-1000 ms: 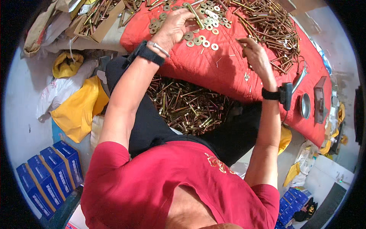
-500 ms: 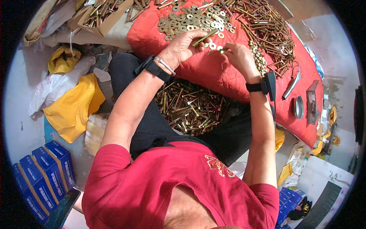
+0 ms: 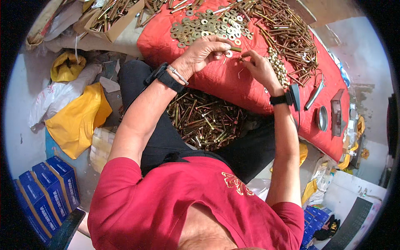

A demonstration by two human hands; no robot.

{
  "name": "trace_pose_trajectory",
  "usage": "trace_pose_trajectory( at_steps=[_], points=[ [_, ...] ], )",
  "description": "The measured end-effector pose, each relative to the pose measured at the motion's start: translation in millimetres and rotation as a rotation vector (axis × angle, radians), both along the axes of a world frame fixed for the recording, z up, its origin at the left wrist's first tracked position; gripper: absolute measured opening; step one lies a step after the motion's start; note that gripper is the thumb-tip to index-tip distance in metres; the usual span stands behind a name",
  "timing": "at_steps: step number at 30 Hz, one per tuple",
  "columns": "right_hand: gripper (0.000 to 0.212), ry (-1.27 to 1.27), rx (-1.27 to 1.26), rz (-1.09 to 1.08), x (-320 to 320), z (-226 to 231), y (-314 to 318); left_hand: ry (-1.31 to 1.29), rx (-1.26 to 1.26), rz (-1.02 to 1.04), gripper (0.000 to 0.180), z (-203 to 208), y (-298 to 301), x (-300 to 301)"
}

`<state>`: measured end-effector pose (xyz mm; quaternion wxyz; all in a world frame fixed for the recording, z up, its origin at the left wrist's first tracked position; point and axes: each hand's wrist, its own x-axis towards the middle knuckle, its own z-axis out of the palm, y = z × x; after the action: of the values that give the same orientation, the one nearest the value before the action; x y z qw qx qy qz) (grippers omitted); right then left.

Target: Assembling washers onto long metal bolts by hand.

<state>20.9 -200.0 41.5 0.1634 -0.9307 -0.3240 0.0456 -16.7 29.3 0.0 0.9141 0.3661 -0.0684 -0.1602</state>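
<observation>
My left hand point(image 3: 207, 52) is closed round a brass-coloured metal tube point(image 3: 236, 49), whose end sticks out to the right past the fingers. A pale washer point(image 3: 229, 54) shows just below that tube, by the fingertips; whether it is held or lies on the cloth I cannot tell. To the right, my right hand point(image 3: 259, 68) has its thumb and forefinger pinched together on something too small to make out. Both hands are over a red padded cloth point(image 3: 216, 81). Beyond them lies a spread of flat washers point(image 3: 200, 27), and small brass-coloured nuts point(image 3: 278, 66) are piled beside the right hand.
Many metal tubes point(image 3: 291, 33) are heaped at the far right. Bolts point(image 3: 206, 121) fill the space between my legs. A cardboard box point(image 3: 112, 31) of metal rods stands far left. A metal dish point(image 3: 322, 118) and a silver tool point(image 3: 314, 96) lie right; blue boxes point(image 3: 46, 191) stand left.
The tube in my left hand has swung from slanting upward to nearly level. My right hand has shifted slightly down, and the washer by its fingertips no longer shows there.
</observation>
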Motion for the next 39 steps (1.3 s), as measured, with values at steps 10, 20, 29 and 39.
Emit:
trace_pose_trajectory(
  at_steps=[10,20,29,39],
  points=[
    [0.024,0.417,0.722,-0.155,-44.3,36.9,-1.7,-0.134,0.166,0.061,0.019,15.7,-7.8,-7.2],
    [0.023,0.497,0.689,-0.136,-39.4,35.6,3.4,-0.071,0.082,-0.013,0.012,11.1,-12.9,0.8],
    [0.015,-0.338,1.022,-0.352,-19.6,-9.3,64.6,0.182,0.017,0.168,0.014,-4.8,-41.6,-1.6],
    [0.029,0.013,1.078,-0.114,-12.7,-46.0,53.3,-0.085,0.336,0.372,0.010,-17.1,-62.1,10.7]
  ],
)
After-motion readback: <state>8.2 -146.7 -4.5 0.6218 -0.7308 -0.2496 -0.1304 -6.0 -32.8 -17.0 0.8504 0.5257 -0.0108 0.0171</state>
